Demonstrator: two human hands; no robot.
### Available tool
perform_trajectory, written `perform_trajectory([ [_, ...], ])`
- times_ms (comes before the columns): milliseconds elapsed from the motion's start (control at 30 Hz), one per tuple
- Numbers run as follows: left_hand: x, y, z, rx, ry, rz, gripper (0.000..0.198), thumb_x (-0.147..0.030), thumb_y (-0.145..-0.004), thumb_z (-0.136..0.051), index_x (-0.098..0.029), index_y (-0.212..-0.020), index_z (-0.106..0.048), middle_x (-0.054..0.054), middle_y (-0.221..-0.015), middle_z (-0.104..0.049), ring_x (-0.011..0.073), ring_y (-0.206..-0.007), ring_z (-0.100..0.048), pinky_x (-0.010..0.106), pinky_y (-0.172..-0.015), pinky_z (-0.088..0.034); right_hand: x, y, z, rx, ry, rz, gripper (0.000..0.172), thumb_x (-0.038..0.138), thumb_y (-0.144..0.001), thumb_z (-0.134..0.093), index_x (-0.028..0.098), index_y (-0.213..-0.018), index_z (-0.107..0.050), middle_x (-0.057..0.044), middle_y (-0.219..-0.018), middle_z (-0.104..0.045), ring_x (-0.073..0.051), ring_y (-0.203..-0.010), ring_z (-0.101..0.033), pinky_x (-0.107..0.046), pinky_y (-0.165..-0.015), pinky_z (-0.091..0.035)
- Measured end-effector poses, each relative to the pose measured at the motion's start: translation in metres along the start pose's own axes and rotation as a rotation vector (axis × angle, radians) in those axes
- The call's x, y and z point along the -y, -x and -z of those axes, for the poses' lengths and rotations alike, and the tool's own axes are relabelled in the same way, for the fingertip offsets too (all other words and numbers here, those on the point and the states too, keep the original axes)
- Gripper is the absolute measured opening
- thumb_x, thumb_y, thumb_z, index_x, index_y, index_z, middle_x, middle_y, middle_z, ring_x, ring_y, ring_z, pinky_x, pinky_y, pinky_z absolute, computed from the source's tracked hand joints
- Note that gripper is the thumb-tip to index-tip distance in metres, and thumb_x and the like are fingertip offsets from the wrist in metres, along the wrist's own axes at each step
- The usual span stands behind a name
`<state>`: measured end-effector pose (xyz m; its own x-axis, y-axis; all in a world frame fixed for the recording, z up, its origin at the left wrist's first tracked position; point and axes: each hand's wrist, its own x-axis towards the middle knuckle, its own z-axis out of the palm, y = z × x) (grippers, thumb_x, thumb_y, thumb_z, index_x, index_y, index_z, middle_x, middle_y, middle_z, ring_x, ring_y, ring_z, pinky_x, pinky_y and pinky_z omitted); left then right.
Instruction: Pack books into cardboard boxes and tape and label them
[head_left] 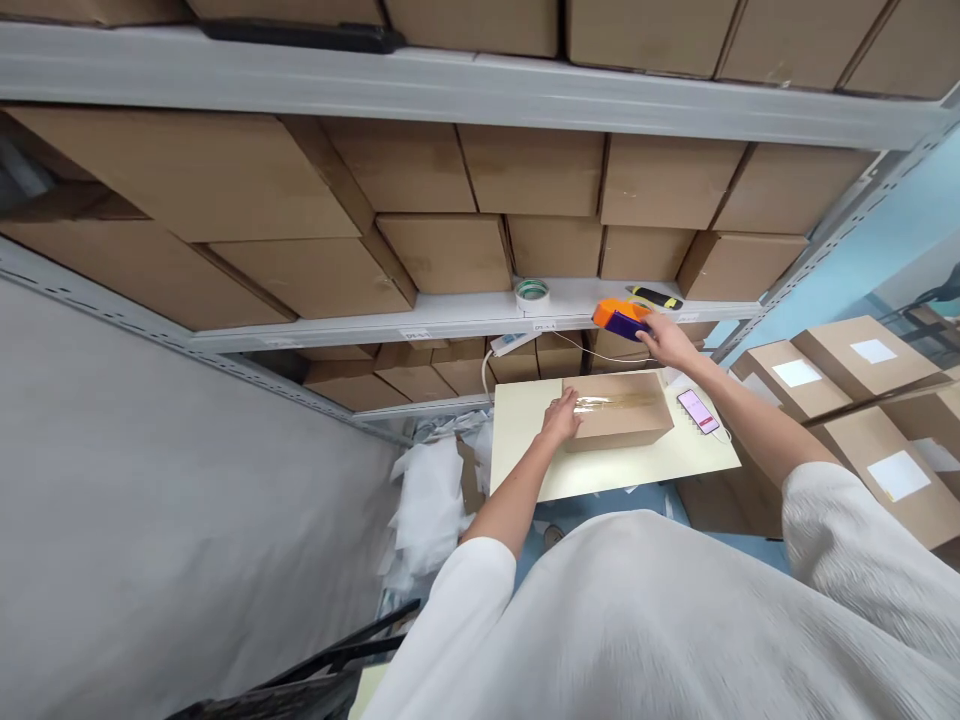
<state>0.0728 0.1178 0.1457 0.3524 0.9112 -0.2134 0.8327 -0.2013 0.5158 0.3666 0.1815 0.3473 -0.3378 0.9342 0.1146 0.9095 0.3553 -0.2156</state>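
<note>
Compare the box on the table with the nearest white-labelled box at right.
The taped box has clear tape along its top and no visible label; the labelled box carries a white sticker. The left hand rests on the taped box, while the right hand grips an orange tape dispenser; nobody touches the labelled box. The taped box sits on the cream table; the labelled box among similar boxes. Both are closed brown cardboard.

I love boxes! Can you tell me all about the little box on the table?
The cardboard box is brown, low, oblong and closed, with a shiny strip of clear tape along its top. It lies flat on the pale table, beside a phone. The left hand rests on its left end; the right hand, holding an orange tape dispenser, is off it.
</note>
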Motion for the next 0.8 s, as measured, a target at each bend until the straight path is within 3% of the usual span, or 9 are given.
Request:
perform_trajectory([
  [200,0.003,0.0,-0.003,0.0,0.044,-0.011,0.078,-0.03,-0.099,-0.073,-0.031,-0.171,-0.043,0.008,-0.187,-0.026,0.0387,-0.156,-0.051,0.051,-0.129,-0.043,0.008,-0.044,-0.006,0.015,0.186,0.01,0.059,0.036,-0.107,-0.046,0.011,-0.161,-0.051,-0.026,-0.154,-0.064,-0.046,-0.135,-0.054,-0.058,-0.118,-0.037],
  [367,0.007,0.001,-0.003,-0.007,0.062,-0.015,0.08,-0.031,-0.098,-0.073,-0.032,-0.172,-0.042,0.007,-0.187,-0.028,0.0381,-0.157,-0.05,0.05,-0.128,-0.044,-0.002,-0.072,-0.016,-0.03,0.148,0.036,0.056,0.036,-0.109,-0.039,0.011,-0.157,-0.055,-0.025,-0.15,-0.066,-0.043,-0.133,-0.055,-0.055,-0.117,-0.038],
  [567,0.006,0.0,0.004,-0.013,0.084,0.023,0.08,-0.029,-0.096,-0.073,-0.031,-0.171,-0.046,0.007,-0.185,-0.033,0.0383,-0.157,-0.051,0.05,-0.13,-0.042,-0.029,-0.115,-0.026,-0.043,0.139,0.115,0.054,0.036,-0.109,-0.041,0.01,-0.152,-0.062,-0.026,-0.147,-0.068,-0.043,-0.13,-0.056,-0.055,-0.114,-0.041],
  [800,0.003,-0.002,0.001,-0.088,0.217,0.038,0.082,-0.019,-0.089,-0.07,-0.024,-0.169,-0.05,0.011,-0.182,-0.039,0.0367,-0.163,-0.044,0.051,-0.137,-0.035,-0.068,-0.158,-0.058,-0.153,0.027,0.273,0.051,0.04,-0.109,-0.044,0.011,-0.143,-0.069,-0.025,-0.135,-0.073,-0.042,-0.121,-0.061,-0.059,-0.107,-0.047],
])
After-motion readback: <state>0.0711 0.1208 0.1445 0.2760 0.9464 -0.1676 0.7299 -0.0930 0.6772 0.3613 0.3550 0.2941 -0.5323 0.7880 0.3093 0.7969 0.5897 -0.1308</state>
